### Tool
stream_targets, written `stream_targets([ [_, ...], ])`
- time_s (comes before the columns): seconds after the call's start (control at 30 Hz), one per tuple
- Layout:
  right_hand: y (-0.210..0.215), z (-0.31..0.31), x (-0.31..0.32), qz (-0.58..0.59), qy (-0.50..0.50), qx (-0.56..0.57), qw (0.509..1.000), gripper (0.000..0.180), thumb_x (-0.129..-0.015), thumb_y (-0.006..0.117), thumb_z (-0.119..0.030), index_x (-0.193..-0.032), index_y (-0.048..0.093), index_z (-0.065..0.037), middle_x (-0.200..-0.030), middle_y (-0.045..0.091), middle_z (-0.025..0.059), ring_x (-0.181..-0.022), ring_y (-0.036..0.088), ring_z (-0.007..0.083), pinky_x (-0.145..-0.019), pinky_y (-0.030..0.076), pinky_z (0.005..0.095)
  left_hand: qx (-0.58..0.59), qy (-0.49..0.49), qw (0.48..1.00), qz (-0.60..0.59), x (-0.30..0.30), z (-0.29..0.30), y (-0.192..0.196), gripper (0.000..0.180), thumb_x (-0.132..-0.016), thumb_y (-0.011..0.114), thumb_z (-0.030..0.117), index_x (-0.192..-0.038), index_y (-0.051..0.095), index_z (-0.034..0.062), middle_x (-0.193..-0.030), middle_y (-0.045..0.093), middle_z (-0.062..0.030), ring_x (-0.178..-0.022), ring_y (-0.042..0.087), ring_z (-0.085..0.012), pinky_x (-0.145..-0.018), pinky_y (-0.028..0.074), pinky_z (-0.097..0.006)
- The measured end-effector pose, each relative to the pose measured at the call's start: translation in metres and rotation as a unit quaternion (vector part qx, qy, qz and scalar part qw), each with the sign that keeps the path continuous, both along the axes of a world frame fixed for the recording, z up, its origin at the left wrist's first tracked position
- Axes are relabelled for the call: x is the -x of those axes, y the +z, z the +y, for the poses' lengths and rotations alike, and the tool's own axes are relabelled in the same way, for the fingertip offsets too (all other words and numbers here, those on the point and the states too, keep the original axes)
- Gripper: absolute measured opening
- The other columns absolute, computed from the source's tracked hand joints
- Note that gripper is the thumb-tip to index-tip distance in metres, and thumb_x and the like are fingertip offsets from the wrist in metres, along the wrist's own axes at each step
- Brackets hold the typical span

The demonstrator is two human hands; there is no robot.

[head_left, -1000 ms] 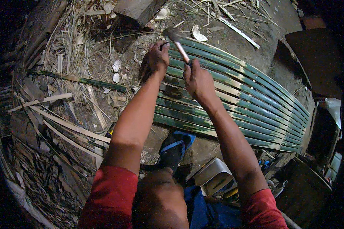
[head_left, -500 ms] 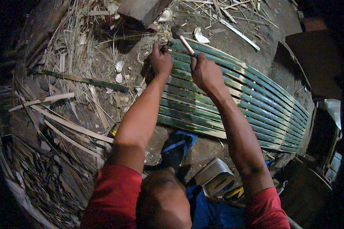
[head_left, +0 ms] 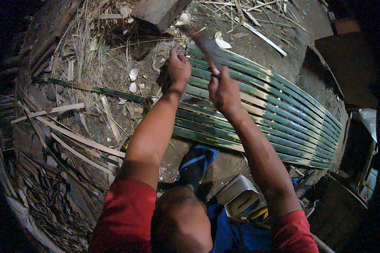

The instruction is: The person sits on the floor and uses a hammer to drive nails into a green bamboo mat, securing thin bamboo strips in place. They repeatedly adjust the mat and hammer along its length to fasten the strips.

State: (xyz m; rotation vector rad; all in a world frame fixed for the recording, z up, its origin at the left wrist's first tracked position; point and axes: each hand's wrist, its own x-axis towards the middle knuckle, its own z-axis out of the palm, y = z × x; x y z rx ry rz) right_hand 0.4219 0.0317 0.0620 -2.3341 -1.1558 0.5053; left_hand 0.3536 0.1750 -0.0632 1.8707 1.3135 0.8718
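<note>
Slats (head_left: pixel 278 110) lie aligned, fastening unclear; your right hand (head_left: pixel 226 90) clasps a hammer (head_left: pixel 212 62), left hand (head_left: pixel 178 70) half-curled by their left edge, hold unclear.

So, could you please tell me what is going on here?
The person's right hand is closed around the handle of a hammer, blurred near the upper left corner of a panel of green slats. The left hand is at that same corner; whether it holds something small cannot be made out. The panel lies on the ground.
</note>
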Motion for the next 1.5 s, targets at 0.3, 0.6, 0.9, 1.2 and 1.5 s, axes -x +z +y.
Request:
stream_targets([
  [0.3,-0.030,-0.078,0.042,0.027,-0.071,0.048,0.996,0.030,-0.100,0.047,-0.031,-0.105,0.046,-0.001,-0.071,0.064,0.0285,-0.067,0.063,0.0491,-0.060,0.050,0.0587,0.101,-0.101,0.990,-0.006,0.135,-0.035,0.053,0.028,-0.094,0.059,0.020,-0.115,0.061,0.0012,-0.104,0.069,-0.0206,-0.096,0.066,-0.0356,-0.083,0.050,-0.042],
  [0.6,-0.067,-0.128,0.107,0.011,-0.051,0.074,0.996,0.023,-0.100,0.049,-0.027,-0.104,0.047,-0.005,-0.073,0.063,0.0271,-0.066,0.060,0.0500,-0.057,0.045,0.0602,0.091,-0.276,0.872,0.394,0.354,-0.134,0.046,0.022,-0.085,0.063,0.026,-0.091,0.069,0.0058,-0.083,0.067,-0.0191,-0.080,0.067,-0.0383,-0.073,0.053,-0.049],
  [0.9,-0.071,-0.135,0.106,-0.046,-0.031,0.051,0.997,0.027,-0.099,0.050,-0.032,-0.104,0.048,-0.005,-0.068,0.064,0.0229,-0.058,0.063,0.0439,-0.052,0.050,0.0558,0.101,-0.233,0.831,0.494,0.351,-0.156,0.012,0.023,-0.087,0.062,0.022,-0.099,0.063,0.0028,-0.099,0.067,-0.0195,-0.092,0.067,-0.0397,-0.078,0.053,-0.050],
  [1.2,-0.072,-0.133,0.105,-0.028,-0.039,0.055,0.997,0.027,-0.098,0.051,-0.032,-0.105,0.048,-0.006,-0.065,0.063,0.0216,-0.057,0.063,0.0438,-0.051,0.049,0.0559,0.112,-0.266,0.869,0.403,0.353,-0.156,0.040,0.016,-0.086,0.060,0.019,-0.093,0.065,0.0052,-0.085,0.066,-0.0190,-0.087,0.066,-0.0389,-0.074,0.052,-0.049],
  [1.5,-0.064,-0.133,0.096,0.065,-0.059,0.051,0.995,0.025,-0.101,0.050,-0.028,-0.104,0.048,-0.004,-0.070,0.060,0.0277,-0.065,0.057,0.0515,-0.056,0.042,0.0594,0.108,-0.176,0.962,0.181,0.241,-0.083,0.089,0.025,-0.091,0.065,0.027,-0.102,0.070,0.0049,-0.091,0.072,-0.0167,-0.083,0.071,-0.0309,-0.074,0.054,-0.039],
])
